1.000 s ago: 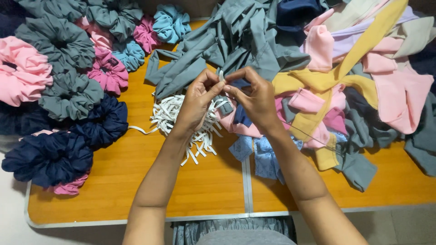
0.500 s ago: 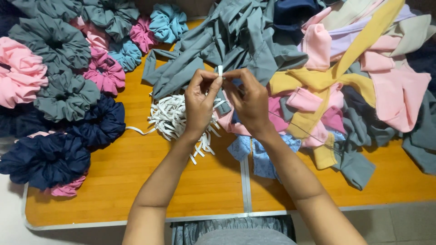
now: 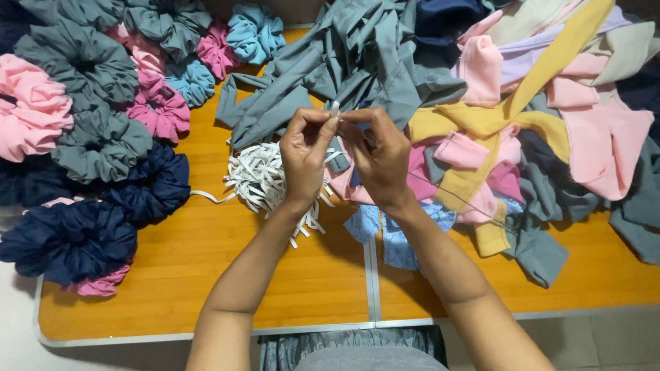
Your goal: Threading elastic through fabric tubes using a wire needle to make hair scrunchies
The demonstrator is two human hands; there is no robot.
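Note:
Above the orange wooden table (image 3: 172, 275), my left hand (image 3: 306, 154) and my right hand (image 3: 381, 158) meet fingertip to fingertip. Between them they pinch the end of a short white elastic strip (image 3: 335, 108). A thin wire-like tool (image 3: 454, 199) runs from my right hand down toward the right. Just below my left hand lies a loose pile of white elastic strips (image 3: 258, 178). A heap of grey-green fabric pieces (image 3: 357, 62) sits right behind both hands.
Finished scrunchies in grey, pink, navy and light blue (image 3: 89, 124) crowd the table's left side. Pink, yellow, lilac and grey fabric pieces (image 3: 550, 117) are heaped on the right. Light blue patterned cloth (image 3: 395, 233) lies under my right forearm. A metal seam (image 3: 371, 275) splits the tabletop.
Both hands have lifted slightly away from the elastic pile and drawn closer together, with the elastic strip's end now standing up between the fingertips.

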